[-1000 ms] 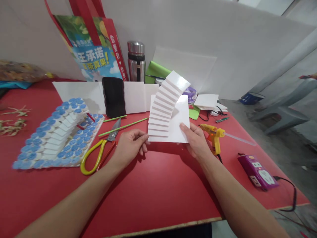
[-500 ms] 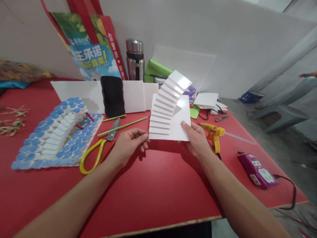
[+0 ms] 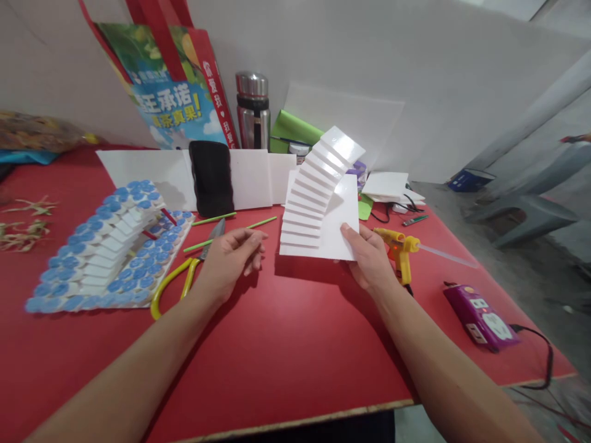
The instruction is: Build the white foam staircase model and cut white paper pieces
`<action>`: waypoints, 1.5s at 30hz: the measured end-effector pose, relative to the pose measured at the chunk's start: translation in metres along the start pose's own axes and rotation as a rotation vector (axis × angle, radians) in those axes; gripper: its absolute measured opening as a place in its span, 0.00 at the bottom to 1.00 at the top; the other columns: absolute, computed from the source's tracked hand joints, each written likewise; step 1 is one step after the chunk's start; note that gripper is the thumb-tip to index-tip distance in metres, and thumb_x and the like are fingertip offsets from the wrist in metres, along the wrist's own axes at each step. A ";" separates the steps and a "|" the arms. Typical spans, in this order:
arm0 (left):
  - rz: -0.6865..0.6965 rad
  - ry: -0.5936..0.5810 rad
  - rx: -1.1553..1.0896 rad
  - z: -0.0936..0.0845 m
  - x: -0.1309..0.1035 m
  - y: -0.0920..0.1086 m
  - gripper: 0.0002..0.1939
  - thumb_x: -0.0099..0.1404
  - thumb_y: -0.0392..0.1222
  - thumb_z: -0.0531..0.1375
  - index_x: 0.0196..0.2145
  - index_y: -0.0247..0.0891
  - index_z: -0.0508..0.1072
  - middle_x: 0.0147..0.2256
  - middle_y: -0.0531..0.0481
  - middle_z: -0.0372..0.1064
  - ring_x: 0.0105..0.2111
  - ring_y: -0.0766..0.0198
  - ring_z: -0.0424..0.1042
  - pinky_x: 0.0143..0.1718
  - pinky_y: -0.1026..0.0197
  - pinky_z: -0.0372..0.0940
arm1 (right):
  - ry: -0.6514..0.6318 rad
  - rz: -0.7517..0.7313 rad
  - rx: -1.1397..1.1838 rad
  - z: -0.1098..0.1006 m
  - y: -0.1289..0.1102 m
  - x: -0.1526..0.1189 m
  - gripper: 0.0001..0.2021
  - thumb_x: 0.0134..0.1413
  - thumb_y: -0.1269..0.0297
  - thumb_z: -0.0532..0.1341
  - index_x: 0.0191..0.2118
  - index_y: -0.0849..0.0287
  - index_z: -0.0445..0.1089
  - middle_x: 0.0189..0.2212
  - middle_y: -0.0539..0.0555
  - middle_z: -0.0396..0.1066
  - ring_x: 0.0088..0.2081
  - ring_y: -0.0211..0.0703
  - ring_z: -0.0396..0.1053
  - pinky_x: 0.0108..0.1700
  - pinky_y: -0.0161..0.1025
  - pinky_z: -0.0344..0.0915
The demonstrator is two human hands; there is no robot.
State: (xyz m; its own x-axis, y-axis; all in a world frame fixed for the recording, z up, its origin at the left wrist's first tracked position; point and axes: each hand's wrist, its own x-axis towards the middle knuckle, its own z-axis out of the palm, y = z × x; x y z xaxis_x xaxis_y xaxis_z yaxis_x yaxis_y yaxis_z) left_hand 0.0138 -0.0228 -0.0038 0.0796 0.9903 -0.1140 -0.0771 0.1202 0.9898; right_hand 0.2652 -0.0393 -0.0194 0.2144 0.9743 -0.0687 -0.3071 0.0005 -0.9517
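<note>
My right hand (image 3: 367, 249) grips the lower right corner of a white foam-board staircase model (image 3: 339, 218), thumb on its front face and fingers behind. Its fanned white steps (image 3: 307, 203) curve up to the right, past the top edge of the backing board. The model is held tilted above the table. My left hand (image 3: 233, 258) is apart from it, half curled with fingers loosely apart and nothing visible in them. Beneath and beside that hand lie yellow-handled scissors (image 3: 187, 280) and a thin green stick (image 3: 263, 222).
A finished-looking staircase model with blue discs (image 3: 138, 271) stands left. Behind are a black phone (image 3: 211, 178), a steel flask (image 3: 253, 111) and a shopping bag (image 3: 175, 104). On the right lie a yellow glue gun (image 3: 401, 249) and a purple power box (image 3: 480, 317) with a cord.
My left hand has let go of the model's lower left edge and drawn back left, over the scissors. The model in my right hand has shifted slightly right and up.
</note>
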 end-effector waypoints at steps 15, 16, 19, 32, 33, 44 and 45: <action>0.043 0.106 -0.141 -0.001 0.004 -0.007 0.10 0.55 0.42 0.72 0.27 0.38 0.74 0.16 0.58 0.63 0.16 0.73 0.58 0.17 0.70 0.51 | 0.038 -0.061 -0.016 -0.003 0.001 0.004 0.16 0.50 0.50 0.74 0.34 0.57 0.75 0.27 0.53 0.77 0.30 0.49 0.77 0.28 0.45 0.77; 0.061 0.150 -0.143 -0.002 0.005 -0.006 0.10 0.54 0.40 0.72 0.26 0.38 0.74 0.17 0.57 0.64 0.16 0.73 0.58 0.17 0.70 0.52 | 0.038 -0.058 -0.011 -0.003 0.001 0.004 0.15 0.50 0.51 0.74 0.34 0.57 0.76 0.27 0.53 0.77 0.30 0.49 0.77 0.28 0.45 0.76; 0.043 0.152 -0.016 -0.001 0.003 -0.005 0.09 0.56 0.42 0.71 0.28 0.38 0.76 0.18 0.55 0.68 0.16 0.71 0.62 0.17 0.68 0.58 | 0.027 -0.052 -0.008 -0.002 0.002 0.003 0.16 0.50 0.51 0.74 0.36 0.57 0.77 0.30 0.54 0.80 0.32 0.50 0.78 0.30 0.45 0.76; 0.185 0.030 0.314 0.010 -0.011 -0.016 0.11 0.64 0.48 0.67 0.31 0.38 0.75 0.23 0.53 0.72 0.18 0.63 0.72 0.18 0.62 0.69 | 0.007 -0.021 -0.023 0.006 0.011 -0.005 0.19 0.50 0.49 0.74 0.40 0.58 0.78 0.34 0.55 0.82 0.36 0.52 0.79 0.33 0.45 0.75; 0.191 0.029 0.313 0.009 -0.011 -0.016 0.11 0.64 0.48 0.67 0.31 0.38 0.75 0.24 0.53 0.72 0.19 0.62 0.73 0.19 0.61 0.70 | 0.007 -0.021 -0.019 0.006 0.011 -0.005 0.19 0.50 0.49 0.74 0.40 0.59 0.78 0.34 0.55 0.82 0.35 0.52 0.79 0.33 0.45 0.75; 0.283 0.052 0.390 0.010 -0.011 -0.015 0.09 0.64 0.46 0.66 0.32 0.37 0.77 0.26 0.50 0.74 0.22 0.61 0.75 0.25 0.59 0.72 | 0.011 -0.006 -0.005 0.010 0.008 -0.008 0.18 0.51 0.50 0.74 0.39 0.59 0.77 0.29 0.53 0.79 0.30 0.48 0.77 0.27 0.44 0.76; 0.289 0.058 0.402 0.010 -0.011 -0.015 0.09 0.64 0.46 0.66 0.32 0.37 0.77 0.26 0.50 0.74 0.23 0.62 0.75 0.25 0.60 0.72 | 0.009 -0.005 -0.009 0.010 0.008 -0.008 0.18 0.51 0.49 0.73 0.39 0.59 0.77 0.29 0.53 0.79 0.30 0.49 0.77 0.27 0.44 0.76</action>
State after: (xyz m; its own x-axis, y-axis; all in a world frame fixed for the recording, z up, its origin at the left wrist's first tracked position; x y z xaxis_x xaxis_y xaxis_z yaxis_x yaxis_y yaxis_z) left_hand 0.0237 -0.0365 -0.0164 0.0550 0.9827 0.1771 0.3020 -0.1854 0.9351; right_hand 0.2518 -0.0452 -0.0233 0.2240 0.9723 -0.0664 -0.2974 0.0033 -0.9548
